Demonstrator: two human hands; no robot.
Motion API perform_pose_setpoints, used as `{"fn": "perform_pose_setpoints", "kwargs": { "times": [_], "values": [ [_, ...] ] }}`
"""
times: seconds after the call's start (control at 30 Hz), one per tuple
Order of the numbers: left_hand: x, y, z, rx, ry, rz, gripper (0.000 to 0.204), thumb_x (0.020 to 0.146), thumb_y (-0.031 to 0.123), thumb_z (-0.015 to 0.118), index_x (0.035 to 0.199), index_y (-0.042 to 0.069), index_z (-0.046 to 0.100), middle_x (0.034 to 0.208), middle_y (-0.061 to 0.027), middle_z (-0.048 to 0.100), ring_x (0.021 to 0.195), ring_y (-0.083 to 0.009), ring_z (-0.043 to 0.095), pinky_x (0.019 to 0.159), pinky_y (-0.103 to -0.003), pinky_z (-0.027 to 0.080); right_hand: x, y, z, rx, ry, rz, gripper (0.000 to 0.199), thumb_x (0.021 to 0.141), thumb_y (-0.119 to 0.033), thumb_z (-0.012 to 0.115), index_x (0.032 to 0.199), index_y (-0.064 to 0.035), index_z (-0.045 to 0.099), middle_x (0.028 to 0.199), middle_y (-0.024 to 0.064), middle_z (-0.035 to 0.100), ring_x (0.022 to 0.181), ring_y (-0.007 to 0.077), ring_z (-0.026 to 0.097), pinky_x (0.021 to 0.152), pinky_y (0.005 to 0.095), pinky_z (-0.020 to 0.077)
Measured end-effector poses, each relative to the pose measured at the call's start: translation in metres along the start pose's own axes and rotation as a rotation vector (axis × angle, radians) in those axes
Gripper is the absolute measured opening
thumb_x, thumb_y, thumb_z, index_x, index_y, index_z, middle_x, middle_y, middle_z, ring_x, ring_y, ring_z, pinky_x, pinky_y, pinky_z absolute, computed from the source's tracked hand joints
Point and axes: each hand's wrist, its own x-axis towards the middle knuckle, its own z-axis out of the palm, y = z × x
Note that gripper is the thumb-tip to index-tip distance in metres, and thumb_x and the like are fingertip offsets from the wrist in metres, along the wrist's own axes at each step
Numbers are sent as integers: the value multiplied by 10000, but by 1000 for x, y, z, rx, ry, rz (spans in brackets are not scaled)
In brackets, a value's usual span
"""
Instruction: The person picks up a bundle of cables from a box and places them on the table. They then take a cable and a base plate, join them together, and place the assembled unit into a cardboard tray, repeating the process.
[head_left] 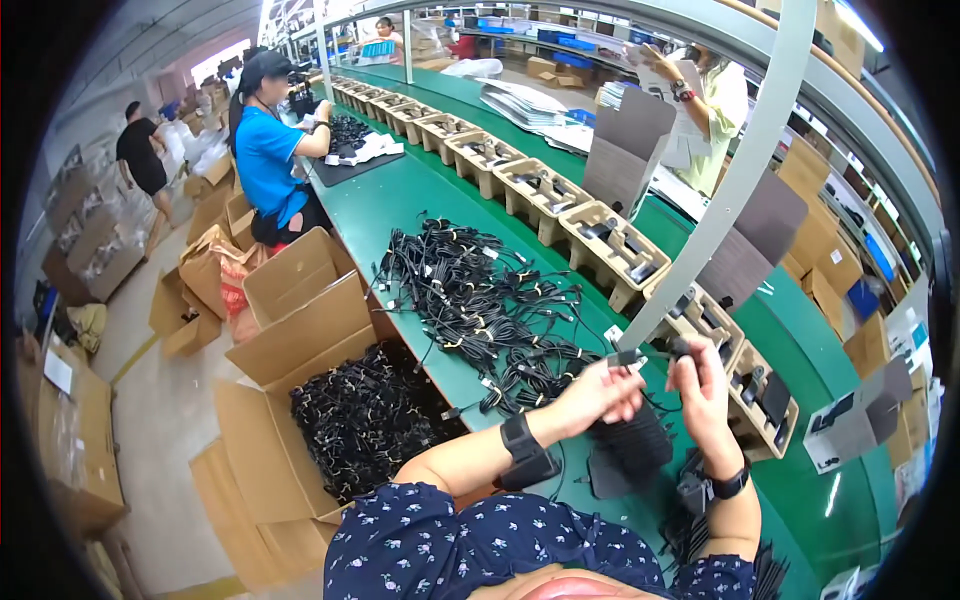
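Note:
My left hand [600,395] is closed, its thumb and fingers pinching a black cable end [627,358] with a pale connector. Close by on the right, my right hand [702,385] is raised and closed on a small black part [682,346], whose exact kind is hard to make out. The two hands are apart, above the near end of the green bench. Below them stands a stack of flat black pieces [640,440]. A big heap of bundled black cables [465,290] lies on the bench beyond my left hand.
Moulded pulp trays [612,245] holding black parts form a line along the bench. A grey post [740,170] rises close to my hands. At my left stands an open carton [250,450] full of black parts. A co-worker in blue [265,150] works farther up.

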Motion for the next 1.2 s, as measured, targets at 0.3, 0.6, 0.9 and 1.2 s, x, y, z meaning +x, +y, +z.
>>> {"fn": "perform_pose_setpoints", "kwargs": {
  "times": [0.3,0.6,0.9,1.2],
  "values": [
    [42,-40,17,-210,-174,-62,287,775,-99,493,1046,-5,475,856,-115,592,654,-184,623,574,-270,523,-21,9,-32,-426,-324,172,393,867,-151,576,1248,-110,489,863,120,635,718,239,643,649,319,503],
    [70,-56,-27,207,177,219,300,926,80,496,1207,26,405,835,-83,598,632,-111,555,526,-187,419,-19,50,-136,-1123,318,-12,295,871,-156,560,1163,-114,553,1050,134,619,890,306,609,759,352,491],
    [63,-67,-46,125,179,148,261,933,88,491,1175,15,424,853,-72,585,658,-106,551,535,-191,411,-7,97,-212,-1463,372,245,267,854,-253,577,1087,-123,581,943,118,647,842,307,619,697,375,497],
    [54,-42,-46,131,199,226,175,920,58,500,1085,7,526,926,-66,580,703,-99,546,565,-196,408,32,123,-200,-1582,-140,612,323,829,-353,553,793,-56,674,854,156,666,800,322,641,718,426,511]
  ]
}}
